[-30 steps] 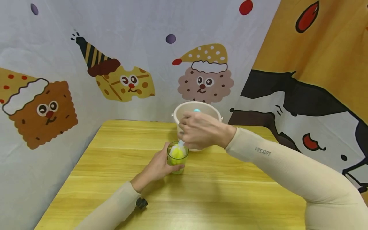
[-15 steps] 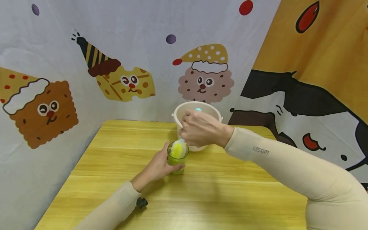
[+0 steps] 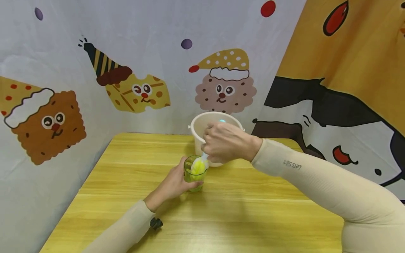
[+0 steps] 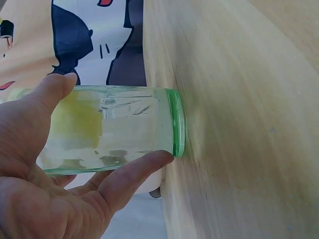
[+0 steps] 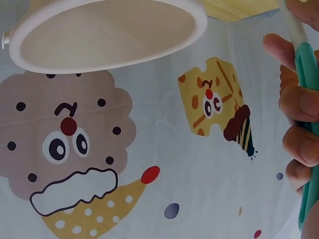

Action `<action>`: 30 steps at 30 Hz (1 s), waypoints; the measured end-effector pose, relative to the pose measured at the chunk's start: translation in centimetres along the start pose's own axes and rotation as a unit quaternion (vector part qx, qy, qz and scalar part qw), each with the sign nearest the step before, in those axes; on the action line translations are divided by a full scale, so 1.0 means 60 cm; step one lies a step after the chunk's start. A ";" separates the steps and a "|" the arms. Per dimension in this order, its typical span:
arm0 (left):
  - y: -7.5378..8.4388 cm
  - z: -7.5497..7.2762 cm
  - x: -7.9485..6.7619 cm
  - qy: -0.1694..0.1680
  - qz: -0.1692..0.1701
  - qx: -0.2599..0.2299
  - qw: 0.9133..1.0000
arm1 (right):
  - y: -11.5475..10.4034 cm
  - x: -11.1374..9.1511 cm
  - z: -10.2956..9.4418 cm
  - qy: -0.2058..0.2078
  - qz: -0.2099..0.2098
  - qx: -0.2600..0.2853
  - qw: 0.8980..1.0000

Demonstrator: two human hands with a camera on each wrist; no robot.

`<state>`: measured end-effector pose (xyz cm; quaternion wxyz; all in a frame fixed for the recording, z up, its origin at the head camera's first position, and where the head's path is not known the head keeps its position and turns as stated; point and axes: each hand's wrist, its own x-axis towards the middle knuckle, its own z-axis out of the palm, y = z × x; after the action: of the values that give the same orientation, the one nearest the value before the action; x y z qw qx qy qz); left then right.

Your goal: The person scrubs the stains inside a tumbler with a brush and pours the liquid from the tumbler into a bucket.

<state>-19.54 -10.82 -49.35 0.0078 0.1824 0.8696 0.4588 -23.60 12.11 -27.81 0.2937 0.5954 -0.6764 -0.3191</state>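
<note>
My left hand [image 3: 172,184] grips a clear green-tinted drinking glass [image 3: 195,186] that stands upright on the table. In the left wrist view the thumb and fingers wrap round the glass [image 4: 132,127], its thick green base against the wood. A cup brush with a yellow and white sponge head [image 3: 198,166] sits inside the mouth of the glass, tilted toward the right. My right hand [image 3: 226,142] holds the brush above the glass, fingers curled round its teal and white handle [image 5: 306,64]. The sponge's lower part shows only as a yellow blur through the glass.
A cream bucket [image 3: 198,138] stands right behind the right hand, near the table's back edge. The wood-grain table [image 3: 139,158] extends around the glass. A cartoon-printed cloth [image 3: 177,21] hangs behind the table and along its sides.
The right hand and brush have shifted slightly to the right, and the sponge head has moved toward the right side of the glass. The left hand and the glass keep their place.
</note>
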 end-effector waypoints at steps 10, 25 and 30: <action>-0.002 0.003 0.000 0.000 0.000 -0.005 1.000 | -0.004 -0.004 0.004 0.029 -0.011 0.010 0.999; -0.003 0.001 0.000 -0.004 0.010 -0.013 1.000 | -0.010 0.006 -0.001 0.075 -0.048 -0.033 0.995; -0.002 0.000 -0.001 -0.005 0.009 -0.014 1.000 | -0.007 0.006 0.002 0.094 -0.057 -0.035 0.993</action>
<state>-19.55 -10.89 -49.48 0.0102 0.1922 0.8613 0.4702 -23.49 11.71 -28.22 0.3576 0.6498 -0.5991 -0.3016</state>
